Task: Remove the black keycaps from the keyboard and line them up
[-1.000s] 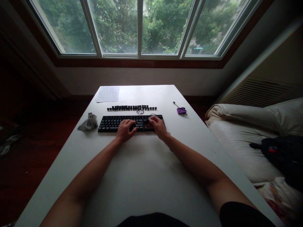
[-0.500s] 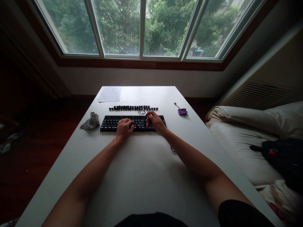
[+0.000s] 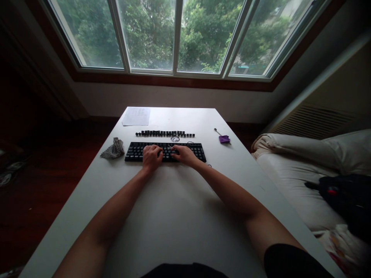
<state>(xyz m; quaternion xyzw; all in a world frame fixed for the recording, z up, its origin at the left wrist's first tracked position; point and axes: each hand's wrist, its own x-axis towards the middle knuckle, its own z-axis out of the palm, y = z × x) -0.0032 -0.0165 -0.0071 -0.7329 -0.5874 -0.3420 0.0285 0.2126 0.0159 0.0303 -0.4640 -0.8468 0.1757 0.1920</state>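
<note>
A black keyboard [image 3: 135,152] lies across the white table in front of me. My left hand [image 3: 151,156] rests on its left-middle keys, fingers bent over them and the thumb apart from the index finger. Close beside it, my right hand [image 3: 183,154] is low over the middle keys, its thumb and fingers pinched together. A thin, light-coloured piece [image 3: 169,146] shows at those fingertips, too small to make out. Behind the keyboard runs a row of loose black keycaps [image 3: 162,133], with a round, shiny object [image 3: 175,139] just in front of them.
A crumpled grey cloth [image 3: 113,150] lies left of the keyboard. To the right are a purple cloth item [image 3: 224,139] and a small brush-like stick [image 3: 217,132]. Paper [image 3: 136,116] lies at the far left corner. A pale sofa [image 3: 285,177] stands beyond the table's right edge.
My right hand has moved left and lower, from above the keyboard's right part to its middle keys. The left hand stays on the keyboard. The view has shifted slightly.
</note>
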